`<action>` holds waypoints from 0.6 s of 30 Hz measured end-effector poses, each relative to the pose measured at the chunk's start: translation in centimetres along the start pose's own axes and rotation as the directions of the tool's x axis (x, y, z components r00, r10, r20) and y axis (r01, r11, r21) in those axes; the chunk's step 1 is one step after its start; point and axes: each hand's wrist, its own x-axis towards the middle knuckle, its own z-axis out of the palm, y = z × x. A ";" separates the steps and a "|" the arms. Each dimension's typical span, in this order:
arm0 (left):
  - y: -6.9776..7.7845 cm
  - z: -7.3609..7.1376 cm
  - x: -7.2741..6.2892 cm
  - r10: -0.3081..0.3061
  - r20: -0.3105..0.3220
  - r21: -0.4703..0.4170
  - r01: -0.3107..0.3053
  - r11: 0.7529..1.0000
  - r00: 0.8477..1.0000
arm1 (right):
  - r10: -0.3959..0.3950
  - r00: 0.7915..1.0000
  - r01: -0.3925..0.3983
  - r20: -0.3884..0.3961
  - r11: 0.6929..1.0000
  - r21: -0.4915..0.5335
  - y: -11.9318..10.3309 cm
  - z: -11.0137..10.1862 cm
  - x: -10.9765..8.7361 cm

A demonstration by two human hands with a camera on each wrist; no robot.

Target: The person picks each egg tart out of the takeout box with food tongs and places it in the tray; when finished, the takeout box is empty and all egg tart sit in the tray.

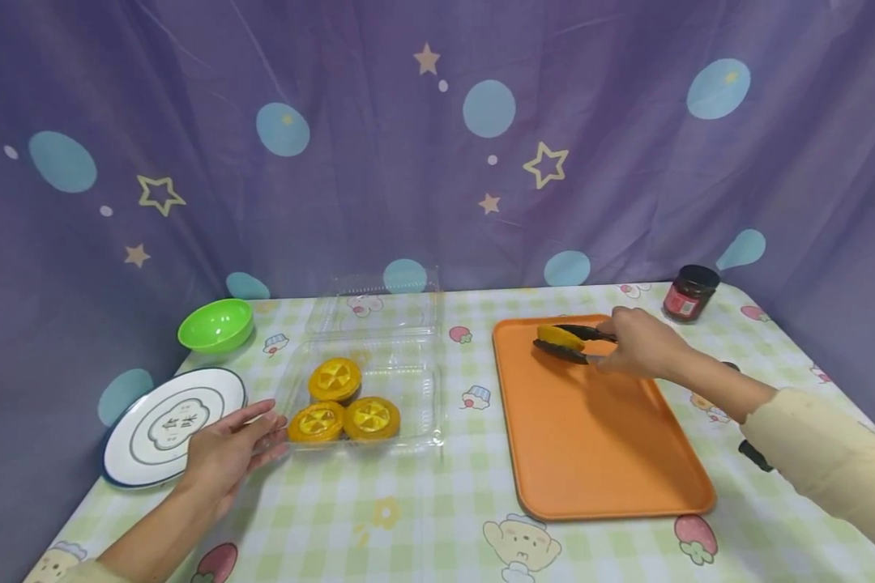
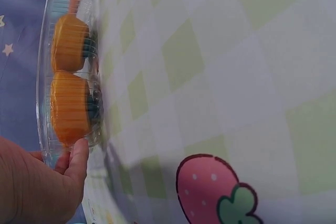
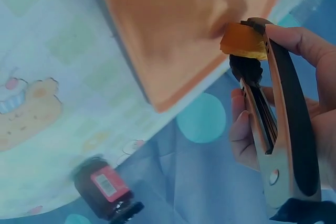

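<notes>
My right hand [image 1: 638, 344] holds black-handled metal tongs [image 3: 286, 114], fingers on both arms. Between the dark tips of the tongs sits a yellow-orange tart [image 1: 560, 337], above the far part of an orange tray [image 1: 598, 437]. On the left, a clear plastic container [image 1: 419, 405] lies with its lid raised behind it. Three tarts [image 1: 335, 378] sit at the container's left side. Fingers of my left hand [image 1: 226, 449] touch the container's near left corner; in the left wrist view, some fingertips are hidden behind the clear wall.
Left of the container are a white plate [image 1: 134, 437] with a blue rim and a green bowl [image 1: 216, 326]. A dark-lidded jar [image 1: 689, 293] stands at the back right. Beside the tray, a black object [image 1: 755, 455] is partly covered by my right sleeve. A purple curtain [image 1: 379, 178] hangs behind.
</notes>
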 end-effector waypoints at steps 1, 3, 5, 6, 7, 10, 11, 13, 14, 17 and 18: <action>0.0 0.0 0.0 0.000 0.001 -0.003 0.000 1.000 1.000 | -0.001 1.000 0.001 0.001 1.000 0.004 0.1 0.2 0.0; 0.0 0.0 0.0 0.001 0.003 -0.007 -0.001 1.000 1.000 | -0.015 1.000 0.015 -0.010 1.000 0.008 0.2 0.5 0.0; 0.0 0.0 0.0 0.003 0.001 -0.012 -0.003 1.000 1.000 | -0.035 0.999 0.035 -0.025 0.999 0.015 0.3 0.6 0.0; -0.1 0.0 0.0 0.003 0.000 -0.013 -0.003 1.000 1.000 | -0.042 0.999 0.042 -0.030 0.999 0.019 0.2 0.7 0.0; -0.1 0.0 0.1 0.004 -0.003 -0.012 -0.004 1.000 1.000 | -0.046 0.998 0.047 -0.036 0.999 0.023 0.2 0.7 -0.1; -0.1 0.0 0.1 0.005 -0.007 -0.011 -0.005 1.000 1.000 | -0.046 0.998 0.048 -0.045 0.998 0.027 0.2 0.9 -0.2; -0.1 0.0 0.2 0.004 -0.009 -0.010 -0.004 1.000 1.000 | -0.043 0.998 0.045 -0.047 0.999 0.026 0.1 1.0 -0.2; -0.2 0.0 0.2 0.001 -0.010 -0.010 -0.001 1.000 1.000 | -0.041 0.997 0.042 -0.058 0.999 0.013 0.0 1.1 -0.3; -0.2 0.0 0.2 0.001 -0.010 -0.010 -0.001 1.000 1.000 | -0.042 0.997 0.042 -0.062 0.999 0.002 -0.1 1.1 -0.3; -0.2 0.0 0.3 0.000 -0.009 -0.007 0.000 1.000 1.000 | -0.032 0.998 0.031 -0.060 0.999 -0.021 -0.3 1.2 -0.4; -0.2 0.0 0.3 0.002 -0.007 -0.005 -0.002 1.000 1.000 | -0.026 0.998 0.025 -0.055 0.999 -0.024 -0.4 1.2 -0.4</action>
